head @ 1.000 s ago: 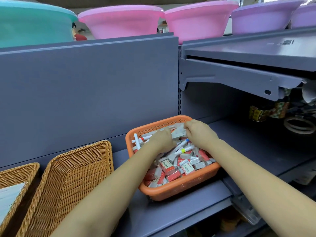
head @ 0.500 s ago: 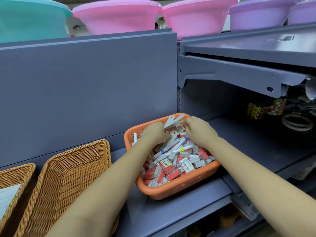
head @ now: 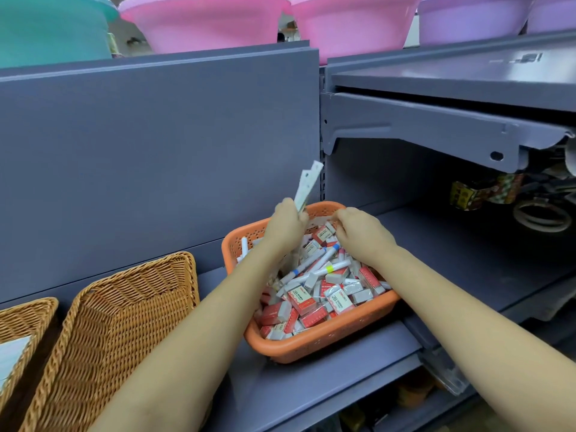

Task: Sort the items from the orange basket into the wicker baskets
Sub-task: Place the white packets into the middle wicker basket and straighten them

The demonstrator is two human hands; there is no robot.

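An orange basket (head: 314, 344) on the grey shelf holds several red-and-white eraser boxes (head: 300, 299) and white markers (head: 324, 269). My left hand (head: 285, 226) is raised over the basket's back left corner and grips a few flat white packets (head: 307, 185) that stick up above it. My right hand (head: 358, 233) reaches into the back of the basket with its fingers curled down among the items; what it holds is hidden. An empty wicker basket (head: 103, 322) stands to the left, and a second wicker basket (head: 28, 313) lies at the far left edge.
A blue-grey back panel (head: 156, 157) rises behind the baskets. An upper shelf with a bracket (head: 436, 126) overhangs on the right. Pink bowls (head: 202, 23), purple bowls and a teal bowl sit on top. Tape rolls (head: 486, 191) lie at the back right.
My left hand has lifted the white packets up out of the basket, from lying flat to standing upright. My right hand has stayed at the back of the basket.
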